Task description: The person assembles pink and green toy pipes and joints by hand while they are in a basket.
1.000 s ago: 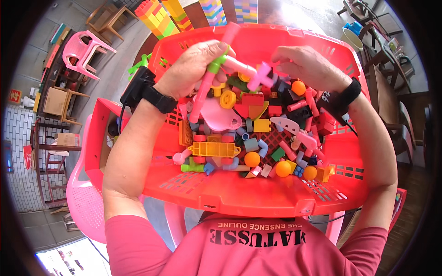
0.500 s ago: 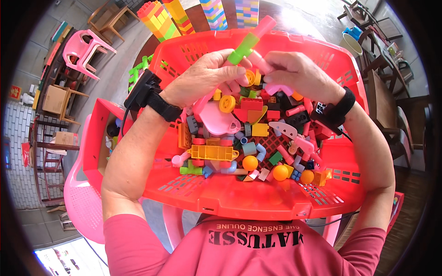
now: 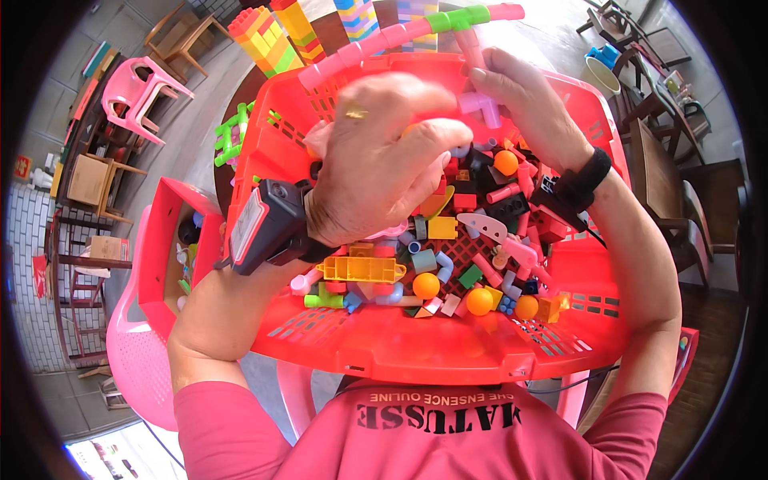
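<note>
My right hand [image 3: 516, 92] grips a chain of toy pipe pieces [image 3: 384, 40] at a pink stem below a green tee. The chain is pink and green, stretching leftward over the far rim of a red plastic basket [image 3: 384, 348]. A lilac tee connector [image 3: 482, 104] shows at the fingertips of that hand. My left hand [image 3: 392, 148] hangs over the basket's left middle, blurred, with thumb and forefinger apart and nothing visible between them. Under it lie mixed toy pieces: a yellow toy chassis [image 3: 364, 270], orange balls [image 3: 426, 286], building bricks and pipe pieces.
Towers of stacked bricks [image 3: 266, 38] stand on the dark round table beyond the basket. Green joined pipes [image 3: 233, 134] lie left of it. A red box [image 3: 180, 300] rests on a pink chair [image 3: 140, 376] at my left. Wooden chairs [image 3: 668, 172] stand to the right.
My left hand has left the pipe chain and come nearer, over the basket. The chain, in my right hand, has swung so that its length now spreads to the left.
</note>
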The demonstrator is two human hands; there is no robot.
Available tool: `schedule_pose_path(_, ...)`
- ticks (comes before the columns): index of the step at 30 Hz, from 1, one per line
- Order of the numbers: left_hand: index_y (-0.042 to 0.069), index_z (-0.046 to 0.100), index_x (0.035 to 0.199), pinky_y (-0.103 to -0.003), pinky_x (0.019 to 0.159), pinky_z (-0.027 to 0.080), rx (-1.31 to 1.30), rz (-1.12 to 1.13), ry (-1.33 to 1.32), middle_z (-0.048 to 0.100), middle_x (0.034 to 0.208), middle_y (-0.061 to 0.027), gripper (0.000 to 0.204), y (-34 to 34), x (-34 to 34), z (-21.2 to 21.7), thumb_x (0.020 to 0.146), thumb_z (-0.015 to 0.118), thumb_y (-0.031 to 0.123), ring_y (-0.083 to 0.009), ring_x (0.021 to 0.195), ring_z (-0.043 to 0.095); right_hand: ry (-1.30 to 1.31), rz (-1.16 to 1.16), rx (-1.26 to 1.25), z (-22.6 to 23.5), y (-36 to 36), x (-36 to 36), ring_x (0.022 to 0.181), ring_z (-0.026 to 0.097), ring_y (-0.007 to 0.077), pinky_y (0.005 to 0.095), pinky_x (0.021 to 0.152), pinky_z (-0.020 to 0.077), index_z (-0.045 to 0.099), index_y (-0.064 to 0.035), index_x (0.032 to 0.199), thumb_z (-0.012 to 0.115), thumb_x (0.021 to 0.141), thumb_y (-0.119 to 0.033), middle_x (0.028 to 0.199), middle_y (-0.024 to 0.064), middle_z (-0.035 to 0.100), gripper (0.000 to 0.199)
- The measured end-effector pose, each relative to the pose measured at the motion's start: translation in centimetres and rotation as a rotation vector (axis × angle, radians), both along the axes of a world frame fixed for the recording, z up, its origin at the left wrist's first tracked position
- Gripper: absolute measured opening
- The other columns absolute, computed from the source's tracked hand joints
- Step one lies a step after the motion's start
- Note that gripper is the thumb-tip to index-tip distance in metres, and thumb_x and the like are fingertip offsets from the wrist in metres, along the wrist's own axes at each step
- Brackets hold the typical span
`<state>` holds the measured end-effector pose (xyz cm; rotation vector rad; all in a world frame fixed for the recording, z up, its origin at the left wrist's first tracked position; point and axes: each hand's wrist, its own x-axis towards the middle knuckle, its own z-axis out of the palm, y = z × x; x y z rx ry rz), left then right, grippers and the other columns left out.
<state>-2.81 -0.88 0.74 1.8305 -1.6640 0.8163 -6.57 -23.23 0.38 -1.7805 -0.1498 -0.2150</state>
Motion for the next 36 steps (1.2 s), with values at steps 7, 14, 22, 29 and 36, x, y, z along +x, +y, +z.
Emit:
schedule_pose_path(7, 0.006, 0.048, 0.125, -0.032, 0.089, 0.048, -0.045, -0.106, 1.417, 0.058, 0.117, -0.0077, 0.050, -1.4, 1.4, -2.5, 0.090, 0.062, 0.040, -0.0156, 0.109, 0.056, 0.088, 0.294, 0.009, 0.0, 0.4, -0.5, 0.073, 0.052, 0.0057, 0.0230, 0.063, 0.0437, 0.058, -0.0034, 0.100, 0.054, 0.096, -0.026, 0.083, -0.0009, 0.056, 0.023)
schedule_pose_path(14, 0.005, 0.053, 0.115, -0.033, 0.087, 0.050, -0.106, -0.310, 1.551, 0.055, 0.120, -0.0043, 0.028, -1.4, 1.1, -2.6, 0.099, 0.050, 0.028, -0.0123, 0.106, 0.056, -0.070, 0.405, -0.236, -0.8, 1.9, -0.6, 0.071, 0.055, 0.0108, 0.0281, 0.066, 0.0471, 0.059, 0.0034, 0.098, 0.054, 0.095, -0.023, 0.078, 0.0045, 0.060, 0.027)
schedule_pose_path(22, 0.002, 0.053, 0.109, -0.029, 0.076, 0.052, -0.221, -0.261, 1.639, 0.065, 0.085, -0.0102, 0.021, -0.6, 2.0, -2.3, 0.100, 0.047, 0.021, -0.0196, 0.076, 0.067, 0.111, 0.257, -1.066, -2.0, -3.7, 0.5, 0.085, 0.064, 0.0363, 0.0412, 0.074, 0.0505, 0.063, 0.0001, 0.095, 0.057, 0.085, -0.022, 0.087, 0.0199, 0.065, 0.025)
schedule_pose_path(29, 0.000, 0.052, 0.110, -0.028, 0.072, 0.052, -0.181, -0.268, 1.614, 0.064, 0.082, -0.0097, 0.028, 0.2, 2.4, -1.8, 0.101, 0.045, 0.026, -0.0186, 0.072, 0.066, 0.441, 0.478, -1.291, -4.0, -4.6, 0.7, 0.083, 0.063, 0.0354, 0.0422, 0.073, 0.0496, 0.061, -0.0002, 0.096, 0.059, 0.076, -0.024, 0.087, 0.0197, 0.065, 0.032)
schedule_pose_path(36, 0.002, 0.055, 0.110, -0.027, 0.072, 0.050, -0.271, -0.188, 1.534, 0.058, 0.074, -0.0047, 0.038, 0.6, 2.8, -1.6, 0.100, 0.045, 0.037, -0.0133, 0.071, 0.059, 0.241, 0.245, -0.949, -3.3, -5.6, 1.0, 0.084, 0.064, 0.0328, 0.0407, 0.075, 0.0503, 0.061, -0.0030, 0.106, 0.062, 0.080, -0.019, 0.089, 0.0163, 0.065, 0.031)
